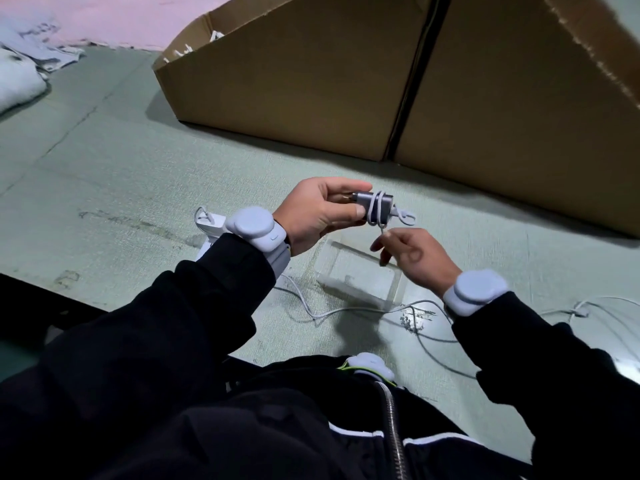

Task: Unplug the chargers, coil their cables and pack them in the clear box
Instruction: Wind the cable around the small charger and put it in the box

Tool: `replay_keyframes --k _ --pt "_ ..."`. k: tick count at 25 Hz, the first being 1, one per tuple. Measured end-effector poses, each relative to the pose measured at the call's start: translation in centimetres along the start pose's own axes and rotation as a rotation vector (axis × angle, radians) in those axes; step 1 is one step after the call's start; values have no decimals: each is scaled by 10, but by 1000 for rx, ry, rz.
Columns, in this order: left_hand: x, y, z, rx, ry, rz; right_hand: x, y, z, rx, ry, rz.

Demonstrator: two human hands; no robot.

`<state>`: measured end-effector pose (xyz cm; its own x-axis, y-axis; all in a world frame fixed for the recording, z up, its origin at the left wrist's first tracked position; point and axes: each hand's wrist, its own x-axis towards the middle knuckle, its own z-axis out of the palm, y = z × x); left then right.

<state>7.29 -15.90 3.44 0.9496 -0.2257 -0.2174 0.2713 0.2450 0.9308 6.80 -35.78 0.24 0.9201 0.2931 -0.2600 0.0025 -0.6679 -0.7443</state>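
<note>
1. Dark jacket sleeves [180, 341] fill the bottom of the view, each wrist wearing a pale band.
2. Loose white cables [346, 311] trail over the green floor [104, 168] just beyond the sleeves.
3. Beneath the hands sits the clear box [360, 275], resting on the floor.
4. Right hand [414, 254] pinches the cable's free end [382, 233] with curled fingers.
5. Left hand [320, 211] grips a grey charger [375, 202] between thumb and fingers; its cable is wound round the body.
6. White adapter [211, 223] lies behind the left wrist.
7. Farther off stands a large cardboard box [311, 81].
</note>
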Motion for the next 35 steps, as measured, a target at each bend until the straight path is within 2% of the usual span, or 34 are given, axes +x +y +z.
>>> replay_keyframes --k 3,8,11,15,22,27,35 --pt "4 -8 3 34 112 21 -4 -11 12 -120 -58 -36" --pt "9 -24 -8 326 266 84 -12 -32 14 -257 -75 -165" --pt "10 -28 -15 451 293 92 -14 -46 1 -289 -42 -229" --pt "8 -27 -20 539 265 59 -9 -57 -24 -268 91 -243" --pt "0 -19 -11 482 30 35 4 -53 -40 -185 230 -255" --pt "-3 -18 -6 398 -88 2 14 -35 -36 -177 238 -248" --pt "-2 -15 -4 145 -40 -35 14 -4 -13 -113 124 -138"
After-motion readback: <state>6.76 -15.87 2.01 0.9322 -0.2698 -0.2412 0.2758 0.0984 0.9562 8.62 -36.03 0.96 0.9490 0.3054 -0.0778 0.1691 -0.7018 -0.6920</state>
